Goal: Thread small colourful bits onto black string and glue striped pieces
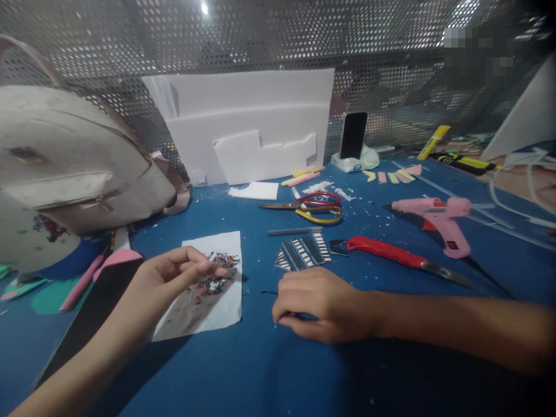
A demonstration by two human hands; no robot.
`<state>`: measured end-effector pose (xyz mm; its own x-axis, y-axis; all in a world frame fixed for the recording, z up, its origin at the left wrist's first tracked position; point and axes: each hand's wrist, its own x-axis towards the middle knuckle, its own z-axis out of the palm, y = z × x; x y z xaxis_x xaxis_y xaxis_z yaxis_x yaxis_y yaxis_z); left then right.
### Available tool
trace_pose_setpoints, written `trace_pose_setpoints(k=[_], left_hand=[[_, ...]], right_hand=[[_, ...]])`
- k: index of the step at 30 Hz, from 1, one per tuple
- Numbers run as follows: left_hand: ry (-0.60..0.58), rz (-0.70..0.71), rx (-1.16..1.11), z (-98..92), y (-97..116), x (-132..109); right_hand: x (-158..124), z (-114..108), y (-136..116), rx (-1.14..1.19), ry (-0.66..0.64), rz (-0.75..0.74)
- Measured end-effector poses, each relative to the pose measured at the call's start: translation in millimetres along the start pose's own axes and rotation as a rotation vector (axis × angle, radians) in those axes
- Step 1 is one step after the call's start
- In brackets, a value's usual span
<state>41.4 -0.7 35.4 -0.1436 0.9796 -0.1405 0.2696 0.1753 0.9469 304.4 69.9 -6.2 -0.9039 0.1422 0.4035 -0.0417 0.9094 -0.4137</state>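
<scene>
My left hand (pixel 182 272) is over a white sheet of paper (pixel 232 315), thumb and forefinger pinched together. Whatever lies between those fingertips is too small to make out. Under and beside them is a scattered pile of tiny red, dark and greenish bits (pixel 212 284). My right hand (pixel 319 304) rests on the blue table, its fingers curled inward with the tips mostly hidden; I cannot see what they hold. A thin dark sliver (pixel 268 292) lies just left of its knuckles. Right behind that hand sit dark strips with white striped edges (pixel 304 252).
Scissors (pixel 299 206), a red-handled cutter knife (pixel 386 252) and a pink glue gun (pixel 443 217) lie beyond my right hand. A phone (pixel 354 136) stands at the back beside white boards (pixel 260 124). A pale backpack (pixel 82 150) fills the left side.
</scene>
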Motion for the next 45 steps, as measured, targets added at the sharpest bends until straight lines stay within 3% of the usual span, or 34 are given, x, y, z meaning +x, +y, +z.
trace_pose_setpoints(k=[9, 22, 28, 45], left_hand=[[-0.112, 0.207, 0.236, 14.7, -1.4, -15.3], [-0.077, 0.331, 0.099, 56.5, -17.5, -29.8], [-0.092, 0.258, 0.087, 57.4, -20.8, -36.6], [-0.098, 0.322, 0.146, 55.4, -18.1, -33.9]], right_hand=[[1.6, -3.0, -1.0, 0.005, 0.008, 0.01], [1.6, -4.1, -2.3, 0.088, 0.042, 0.061], [1.7, -5.0, -1.4, 0.172, 0.059, 0.106], [1.9, -6.3, -2.7, 0.227, 0.126, 0.102]])
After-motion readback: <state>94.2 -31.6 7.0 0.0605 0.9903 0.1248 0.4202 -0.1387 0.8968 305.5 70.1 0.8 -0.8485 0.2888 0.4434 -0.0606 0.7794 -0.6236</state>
